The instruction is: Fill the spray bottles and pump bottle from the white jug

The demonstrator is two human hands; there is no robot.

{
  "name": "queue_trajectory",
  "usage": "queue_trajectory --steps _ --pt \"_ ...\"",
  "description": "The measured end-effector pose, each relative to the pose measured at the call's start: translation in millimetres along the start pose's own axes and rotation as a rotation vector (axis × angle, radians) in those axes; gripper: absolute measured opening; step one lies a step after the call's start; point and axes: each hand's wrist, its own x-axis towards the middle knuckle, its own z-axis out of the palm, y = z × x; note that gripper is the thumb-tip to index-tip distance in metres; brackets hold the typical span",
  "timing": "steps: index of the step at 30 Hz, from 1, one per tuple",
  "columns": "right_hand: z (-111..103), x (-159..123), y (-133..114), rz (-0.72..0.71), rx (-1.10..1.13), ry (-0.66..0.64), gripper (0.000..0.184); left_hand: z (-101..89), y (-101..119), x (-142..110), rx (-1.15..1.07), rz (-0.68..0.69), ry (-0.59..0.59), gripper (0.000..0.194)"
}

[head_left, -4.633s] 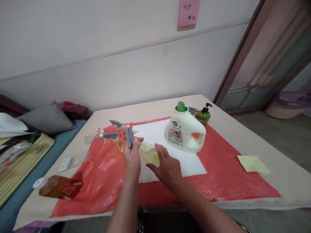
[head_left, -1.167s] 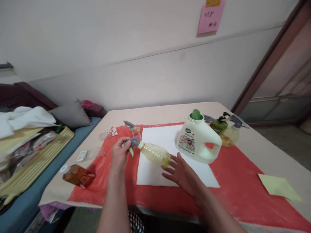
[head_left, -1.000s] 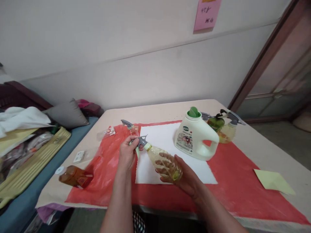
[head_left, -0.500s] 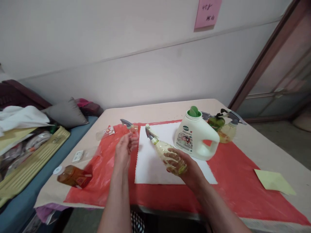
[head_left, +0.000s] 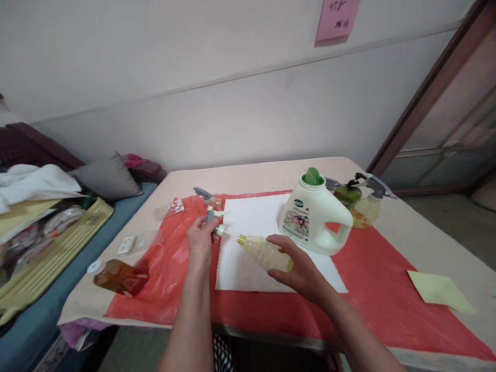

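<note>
My left hand (head_left: 201, 235) is closed around a grey spray head (head_left: 212, 219), its thin clear tube (head_left: 231, 234) reaching toward the neck of a clear, yellowish spray bottle (head_left: 263, 252). The bottle is tilted, mouth to the left, above a white cloth (head_left: 240, 276). Its base end sits in the grip of my right hand (head_left: 296, 263), thumb below and fingers above. Whether the tube's tip is still inside the neck, I cannot tell. Just behind the bottle stands a large pale-green detergent jug (head_left: 315, 219) with a green cap.
Red sheeting (head_left: 372, 289) covers much of the table. An amber bottle (head_left: 120, 276) lies at the left. More spray bottles stand at the back left (head_left: 205, 196) and, holding yellowish liquid, at the right (head_left: 366, 209). A yellow paper (head_left: 439, 289) lies at the far right.
My left hand has closed on the spray head, which is now apart from the bottle's neck and off to the left. The bottle lies closer to level in my right hand.
</note>
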Motion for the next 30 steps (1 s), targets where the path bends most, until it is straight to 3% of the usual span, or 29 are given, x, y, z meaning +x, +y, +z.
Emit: queue_trajectory --steps 4,6,8,10,14,18,23,26,28,30 --pt "-18.1 6.1 9.9 0.212 0.224 0.197 0.061 -23.4 5.3 18.8 -0.084 0.102 0.344 0.048" --pt "-21.7 10.1 13.0 0.267 0.483 0.333 0.061 -30.2 2.9 26.1 -0.078 0.090 0.403 0.042" --pt "-19.3 13.1 13.7 0.278 0.717 0.372 0.057 -29.0 -5.3 30.4 -0.054 0.022 0.347 0.036" --pt "-12.5 14.6 12.9 0.289 0.839 0.329 0.052 -19.8 -18.9 31.5 -0.056 -0.072 0.268 0.029" --pt "3.3 15.1 11.3 0.378 0.883 0.296 0.048 6.9 -50.6 26.9 -0.088 -0.333 0.133 0.014" --pt "10.0 16.0 11.6 0.417 0.817 0.270 0.057 20.2 -64.4 20.9 -0.101 -0.541 0.072 0.020" --pt "11.0 16.5 16.9 0.410 0.743 0.238 0.060 16.6 -51.4 1.5 -0.159 -0.457 0.077 0.016" --pt "14.7 15.3 21.4 0.406 0.668 0.236 0.067 19.6 -41.5 -23.6 -0.169 -0.349 0.045 0.035" --pt "19.5 14.2 21.8 0.398 0.596 0.225 0.074 27.4 -36.0 -41.1 -0.162 -0.298 -0.091 0.052" --pt "24.5 13.1 19.6 0.382 0.525 0.199 0.078 37.7 -31.9 -54.6 -0.115 -0.264 -0.372 0.064"
